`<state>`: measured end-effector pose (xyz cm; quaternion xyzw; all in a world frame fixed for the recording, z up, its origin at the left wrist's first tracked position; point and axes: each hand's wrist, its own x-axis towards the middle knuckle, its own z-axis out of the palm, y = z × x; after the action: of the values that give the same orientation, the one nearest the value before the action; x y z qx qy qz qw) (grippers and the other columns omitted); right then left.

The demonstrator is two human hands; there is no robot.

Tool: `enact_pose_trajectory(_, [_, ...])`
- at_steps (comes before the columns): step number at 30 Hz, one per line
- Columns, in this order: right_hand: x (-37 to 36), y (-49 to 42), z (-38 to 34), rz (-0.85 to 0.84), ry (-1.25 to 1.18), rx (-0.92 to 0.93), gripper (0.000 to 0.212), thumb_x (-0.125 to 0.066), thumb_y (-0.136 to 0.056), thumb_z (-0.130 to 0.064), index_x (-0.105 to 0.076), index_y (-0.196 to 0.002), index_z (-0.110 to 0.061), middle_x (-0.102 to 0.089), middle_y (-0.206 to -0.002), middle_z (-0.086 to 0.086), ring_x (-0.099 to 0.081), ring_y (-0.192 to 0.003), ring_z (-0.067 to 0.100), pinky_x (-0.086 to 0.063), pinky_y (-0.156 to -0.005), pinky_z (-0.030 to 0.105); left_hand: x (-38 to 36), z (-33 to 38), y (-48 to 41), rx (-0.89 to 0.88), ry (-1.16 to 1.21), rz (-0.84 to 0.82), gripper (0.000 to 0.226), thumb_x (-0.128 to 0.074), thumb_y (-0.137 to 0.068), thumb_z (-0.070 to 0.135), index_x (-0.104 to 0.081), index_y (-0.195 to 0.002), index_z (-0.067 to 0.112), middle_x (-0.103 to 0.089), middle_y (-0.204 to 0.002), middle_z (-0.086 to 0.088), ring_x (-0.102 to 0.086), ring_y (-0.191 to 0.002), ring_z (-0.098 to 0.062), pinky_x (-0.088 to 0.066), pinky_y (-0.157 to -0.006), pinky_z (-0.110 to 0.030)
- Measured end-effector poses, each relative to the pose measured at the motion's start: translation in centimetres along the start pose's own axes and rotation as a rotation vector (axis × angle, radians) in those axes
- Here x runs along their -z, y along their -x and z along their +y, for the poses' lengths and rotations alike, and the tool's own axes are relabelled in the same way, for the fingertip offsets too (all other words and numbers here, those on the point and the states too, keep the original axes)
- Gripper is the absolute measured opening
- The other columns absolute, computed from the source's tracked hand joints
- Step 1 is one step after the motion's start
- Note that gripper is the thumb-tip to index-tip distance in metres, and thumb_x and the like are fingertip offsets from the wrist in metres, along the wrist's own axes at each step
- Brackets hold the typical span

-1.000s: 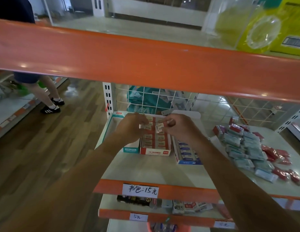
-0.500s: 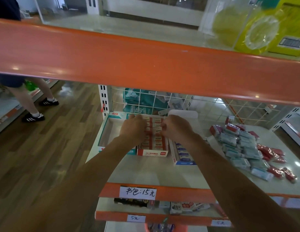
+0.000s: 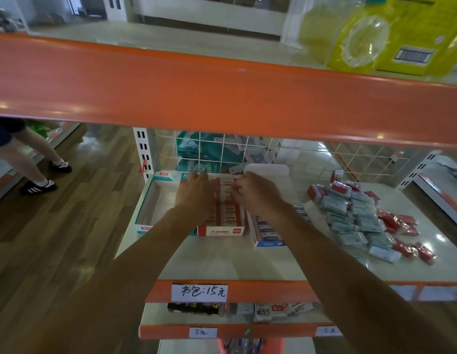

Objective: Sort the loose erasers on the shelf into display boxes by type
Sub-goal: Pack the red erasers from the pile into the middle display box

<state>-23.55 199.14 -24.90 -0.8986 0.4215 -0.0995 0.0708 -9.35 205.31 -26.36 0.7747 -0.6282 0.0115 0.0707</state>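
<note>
- Head view: my left hand (image 3: 196, 194) lay flat, fingers straight, on the red display box (image 3: 222, 229); a second earlier it pinched an eraser above it.
- The right hand (image 3: 256, 195): fingers curled at the same rows; a pinch I could not confirm.
- The loose erasers (image 3: 357, 215) lay heaped on the shelf (image 3: 222, 259); I judged much sorting remained.

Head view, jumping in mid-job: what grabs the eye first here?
The broad orange shelf edge fills the upper frame. Below it, mid-shelf, the left hand and right hand are over the red display box, packed with erasers. To the right lies a pile of loose erasers in red and pale blue wrappers.
</note>
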Motion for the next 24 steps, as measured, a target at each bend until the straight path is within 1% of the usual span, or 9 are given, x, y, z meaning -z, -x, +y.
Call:
enact_pose_trajectory(2, [0.7,1.1,0.9,0.095,-0.06,-0.016,0.024,-0.056,-0.094,-0.031,-0.069,-0.104,-0.015,-0.066,-0.099,0.001,-0.062,-0.078,0.014,-0.049,-0.07,0.025,0.7,1.4,0.0,-0.017,0.059,0.085,0.031,-0.054,-0.093,0.035,-0.053,-0.121,0.021,-0.051,-0.119,-0.001,-0.046,-0.11,-0.019,-0.042,-0.095,-0.036])
enact_pose_trajectory(4, [1.3,2.5,2.3,0.155,-0.116,-0.049,0.026,-0.057,-0.094,-0.03,-0.067,-0.112,-0.015,-0.065,-0.107,0.002,-0.063,-0.089,0.018,-0.05,-0.076,0.029,1.4,3.4,0.2,-0.057,0.129,0.178,0.024,-0.049,-0.095,0.034,-0.055,-0.114,0.02,-0.053,-0.114,0.001,-0.048,-0.108,-0.018,-0.043,-0.093,-0.035])
enact_pose_trajectory(8, [2.1,5.8,6.6,0.228,-0.116,-0.083,0.028,-0.059,-0.093,-0.029,-0.065,-0.117,-0.015,-0.066,-0.113,0.005,-0.061,-0.1,0.021,-0.051,-0.084,0.036,1.9,7.9,0.0,-0.127,0.185,0.197,0.023,-0.046,-0.096,0.032,-0.057,-0.11,0.018,-0.053,-0.115,-0.002,-0.047,-0.11,-0.02,-0.046,-0.089,-0.036])
enact_pose_trajectory(11, [3.0,7.9,10.3,0.257,-0.111,-0.157,0.027,-0.057,-0.093,-0.03,-0.066,-0.114,-0.016,-0.067,-0.109,0.004,-0.061,-0.1,0.021,-0.052,-0.083,0.036,2.0,11.7,-0.3,-0.176,0.175,0.167,0.023,-0.045,-0.095,0.031,-0.058,-0.111,0.019,-0.052,-0.115,-0.002,-0.047,-0.11,-0.021,-0.044,-0.086,-0.036])
enact_pose_trajectory(15, [4.5,10.0,14.5,0.283,-0.123,-0.214,0.022,-0.053,-0.095,-0.031,-0.069,-0.098,-0.017,-0.068,-0.095,0.001,-0.065,-0.086,0.018,-0.054,-0.071,0.032,1.6,16.6,-1.0,-0.245,0.185,0.119,0.021,-0.045,-0.095,0.026,-0.059,-0.108,0.018,-0.052,-0.111,-0.003,-0.046,-0.105,-0.022,-0.042,-0.085,-0.036])
enact_pose_trajectory(17, [5.0,10.7,16.3,0.268,-0.145,-0.241,0.025,-0.053,-0.093,-0.03,-0.068,-0.11,-0.021,-0.067,-0.108,0.002,-0.063,-0.099,0.02,-0.053,-0.081,0.036,1.3,18.5,-1.4,-0.275,0.204,0.096,0.021,-0.044,-0.095,0.024,-0.06,-0.106,0.017,-0.054,-0.108,-0.004,-0.046,-0.106,-0.024,-0.044,-0.087,-0.038])
enact_pose_trajectory(20, [5.3,11.5,18.3,0.203,-0.107,-0.24,0.037,-0.049,-0.093,-0.033,-0.06,-0.127,-0.024,-0.057,-0.134,0.002,-0.049,-0.126,0.021,-0.043,-0.103,0.039,1.0,20.7,-2.1,-0.28,0.206,0.065,0.023,-0.043,-0.095,0.025,-0.062,-0.106,0.018,-0.056,-0.107,-0.005,-0.047,-0.107,-0.025,-0.044,-0.09,-0.04])
enact_pose_trajectory(22, [5.6,11.7,19.3,0.2,-0.1,-0.233,0.036,-0.052,-0.094,-0.029,-0.06,-0.128,-0.019,-0.055,-0.136,0.004,-0.048,-0.127,0.024,-0.04,-0.106,0.037,0.8,21.6,-2.7,-0.253,0.204,0.053,0.021,-0.044,-0.095,0.023,-0.062,-0.104,0.017,-0.057,-0.104,-0.005,-0.048,-0.105,-0.024,-0.045,-0.09,-0.039])
enact_pose_trajectory(24, [5.9,11.9,20.0,0.225,-0.1,-0.214,0.033,-0.056,-0.094,-0.023,-0.062,-0.125,-0.015,-0.058,-0.132,0.005,-0.049,-0.124,0.025,-0.038,-0.102,0.033,0.4,22.3,-3.4,-0.233,0.202,0.059,0.019,-0.046,-0.094,0.022,-0.063,-0.101,0.016,-0.058,-0.1,-0.005,-0.05,-0.101,-0.023,-0.047,-0.088,-0.038])
